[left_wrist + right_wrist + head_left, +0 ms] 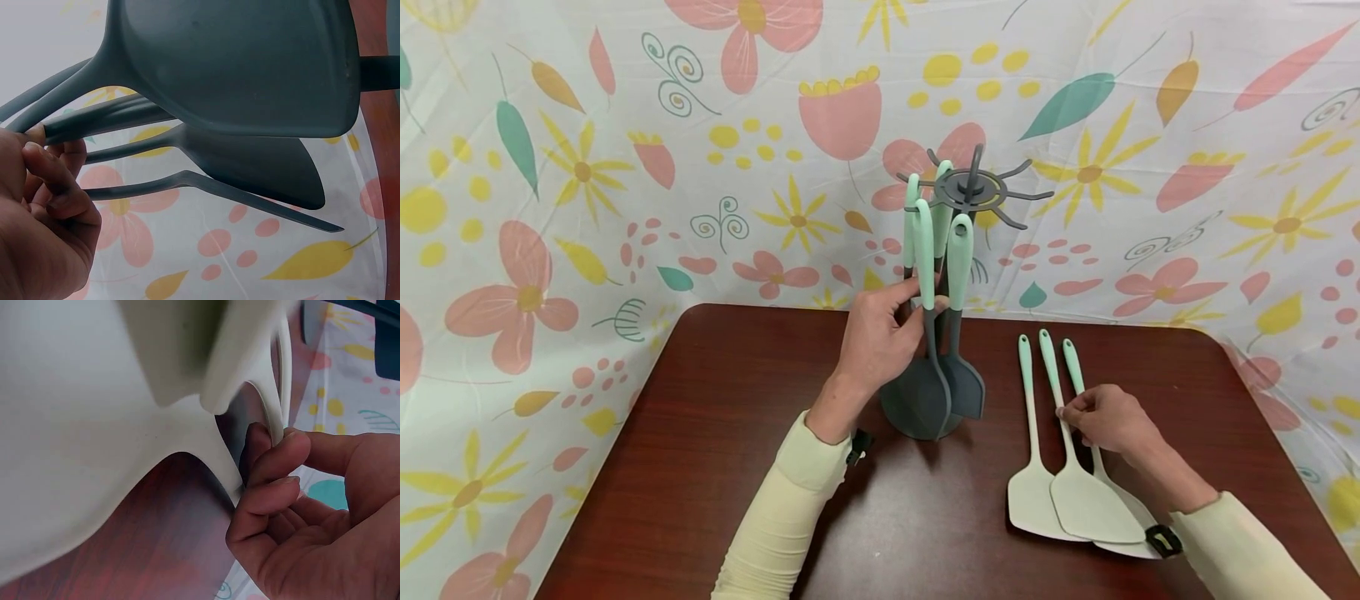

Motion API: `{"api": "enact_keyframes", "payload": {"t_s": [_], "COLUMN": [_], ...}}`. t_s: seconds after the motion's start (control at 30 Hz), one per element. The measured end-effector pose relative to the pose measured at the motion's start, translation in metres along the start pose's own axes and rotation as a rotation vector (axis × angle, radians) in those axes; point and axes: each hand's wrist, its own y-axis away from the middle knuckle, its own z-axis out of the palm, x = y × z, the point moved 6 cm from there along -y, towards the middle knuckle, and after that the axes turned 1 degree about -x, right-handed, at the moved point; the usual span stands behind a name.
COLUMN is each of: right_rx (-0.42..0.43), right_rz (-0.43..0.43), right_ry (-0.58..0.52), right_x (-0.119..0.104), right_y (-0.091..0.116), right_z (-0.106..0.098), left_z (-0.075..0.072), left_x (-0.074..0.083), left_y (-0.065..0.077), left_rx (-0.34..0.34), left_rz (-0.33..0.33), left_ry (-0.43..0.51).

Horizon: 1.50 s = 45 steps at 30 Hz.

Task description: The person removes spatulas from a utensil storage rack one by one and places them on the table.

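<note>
A dark grey utensil stand [972, 190] with a spoked top stands upright, its round base [898, 412] on the table. Several dark grey turners [966, 387] with mint handles hang from its left and front spokes. My left hand [883, 333] reaches between them; its thumb and fingers grip the stand's pole [106, 120], partly hidden by a turner [237, 69]. To the right, three cream turners with mint handles lie with overlapping heads. My right hand [1108, 421] pinches the shaft of the middle cream turner [1093, 500], between the left one [1033, 500] and the right one [1072, 362].
The brown table [715, 467] reaches back to a floral sheet [625, 167]. Spokes at the right of the stand's top hold nothing. A dark wrist strap piece [1163, 542] overlaps the cream turner heads in the head view.
</note>
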Motion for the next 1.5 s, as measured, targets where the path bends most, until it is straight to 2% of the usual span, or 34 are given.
{"api": "enact_keyframes", "payload": {"t_s": [0.5,0.93,1.3,1.5], "right_rx": [0.027,0.008,-0.001,0.051], "right_rz": [-0.048,-0.011,-0.034,-0.08], "right_ry": [0.082,0.114,0.074,0.072], "right_x": [-0.001,-0.008,-0.015,-0.022], "right_y": [-0.004,0.001,0.008,0.011], "right_z": [0.001,-0.002,-0.011,-0.018], "left_z": [0.001,0.001,0.0,0.001], "left_x": [-0.001,-0.001,-0.002,-0.002], "left_y": [0.0,0.0,0.001,0.0], "left_rx": [0.01,0.003,0.0,0.001], "left_rz": [-0.013,-0.013,-0.013,-0.021], "left_ry": [0.011,0.009,0.019,0.012]}}
